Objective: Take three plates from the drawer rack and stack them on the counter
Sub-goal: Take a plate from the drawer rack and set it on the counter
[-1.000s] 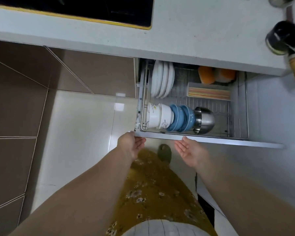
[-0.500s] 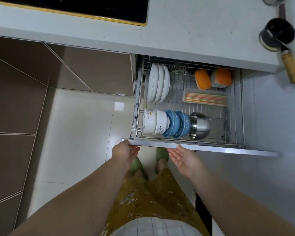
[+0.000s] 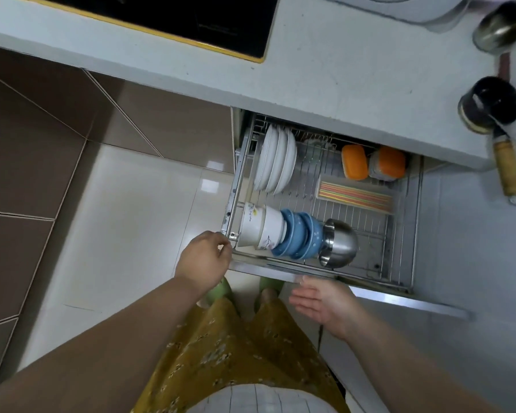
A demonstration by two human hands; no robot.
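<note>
Several white plates [image 3: 276, 160] stand on edge at the back left of the wire drawer rack [image 3: 399, 234], which is pulled out from under the pale counter [image 3: 355, 76]. My left hand [image 3: 204, 257] hovers at the rack's front left corner, fingers loosely curled, holding nothing. My right hand [image 3: 322, 299] is palm up and open just below the drawer front [image 3: 399, 302], apart from it.
In the rack lie white bowls [image 3: 261, 226], blue bowls [image 3: 300, 235], a steel bowl [image 3: 340, 244], a striped box [image 3: 355, 195] and orange containers [image 3: 373, 165]. A black hob [image 3: 176, 19], a dark pot [image 3: 489, 105] and a steel cup [image 3: 499, 26] sit on the counter. My feet are below the drawer.
The drawer has slid further out toward me. Both hands have come off the drawer front; my left hand rose to the rack's corner and my right hand dropped back, open.
</note>
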